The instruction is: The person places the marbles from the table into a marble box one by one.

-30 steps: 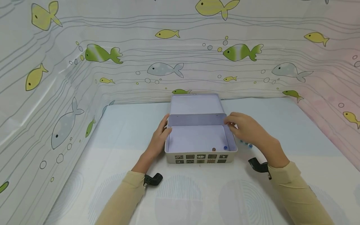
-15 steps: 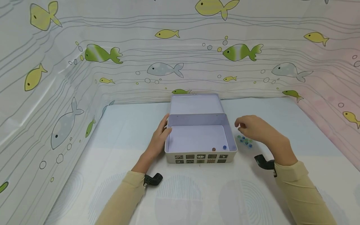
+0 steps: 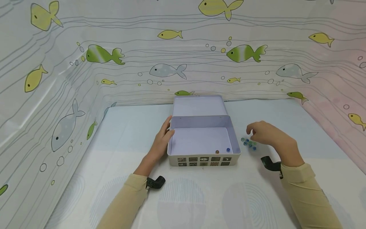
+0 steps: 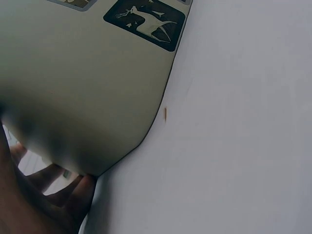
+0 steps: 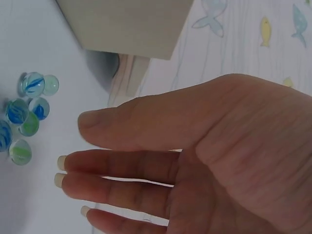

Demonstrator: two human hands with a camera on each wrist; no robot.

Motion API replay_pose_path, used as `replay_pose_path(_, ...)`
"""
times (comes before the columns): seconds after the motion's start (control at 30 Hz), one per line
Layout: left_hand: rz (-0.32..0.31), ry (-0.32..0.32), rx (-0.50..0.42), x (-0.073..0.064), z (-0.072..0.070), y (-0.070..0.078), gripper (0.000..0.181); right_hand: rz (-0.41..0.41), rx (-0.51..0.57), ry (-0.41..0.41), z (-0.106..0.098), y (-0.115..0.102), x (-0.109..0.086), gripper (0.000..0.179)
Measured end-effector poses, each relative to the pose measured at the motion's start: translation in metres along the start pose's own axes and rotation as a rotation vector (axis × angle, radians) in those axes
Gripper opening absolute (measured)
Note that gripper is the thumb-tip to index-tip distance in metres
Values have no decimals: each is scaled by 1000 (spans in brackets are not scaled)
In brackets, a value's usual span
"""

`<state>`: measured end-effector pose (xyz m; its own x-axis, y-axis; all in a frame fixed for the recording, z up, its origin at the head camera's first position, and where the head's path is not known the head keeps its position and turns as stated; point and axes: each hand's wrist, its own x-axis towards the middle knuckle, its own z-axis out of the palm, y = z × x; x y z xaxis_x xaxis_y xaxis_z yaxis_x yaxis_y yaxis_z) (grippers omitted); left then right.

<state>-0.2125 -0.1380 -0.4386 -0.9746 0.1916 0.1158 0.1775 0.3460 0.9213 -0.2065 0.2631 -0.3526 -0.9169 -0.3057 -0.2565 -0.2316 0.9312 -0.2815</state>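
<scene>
The person's right hand (image 3: 270, 135) hangs beside a loose cluster of clear glass marbles with blue and green swirls (image 5: 17, 111). Its thumb stands apart from the bent fingers, a gap shows between them, and it holds nothing; in the right wrist view, fingertips and marbles are near each other but do not touch. The cluster lies on the pale cloth-like surface (image 3: 183, 203), just beyond the right wall of an off-white rectangular box with a pale lilac interior (image 3: 173, 160), so it sits between the box and the right hand.

The left hand (image 3: 158, 144) grips the box's left wall, thumb at the rim and fingers along the outside, well apart from the cluster. Inside the box, near its front right corner and far across from the left hand, lie a small round blue marble (image 3: 228, 149) and a small round brown marble (image 3: 217, 152), a little apart.
</scene>
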Motion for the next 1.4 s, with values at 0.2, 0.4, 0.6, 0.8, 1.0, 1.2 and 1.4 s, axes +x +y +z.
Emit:
replay_pose_path(0.2, 5, -10, -7, 0, -1, 0, 58, 42, 0, -74, 2, 5, 1, 25)
replay_pose_path(0.4, -1, -3, -4, 0, 0, 0, 59, 84, -7, -113, 4, 10, 2, 25)
replay_pose_path(0.6, -3, -1, 0, -1, -1, 0, 59, 50, 2, -111, 8, 17, 6, 24)
replay_pose_path(0.8, -3, 7, 12, 0, 0, -1, 60, 44, -3, -102, 11, 21, 9, 22)
replay_pose_path(1.0, -6, 4, 7, 0, 0, -2, 60, 26, -6, -102, 14, 24, 11, 21)
replay_pose_path(1.2, 1, 3, 8, 0, 0, -3, 59, 24, -8, -96, 18, 27, 15, 15)
replay_pose_path(1.4, -3, 5, 5, 0, 0, -2, 60, 4, -15, -75, 20, 30, 16, 12)
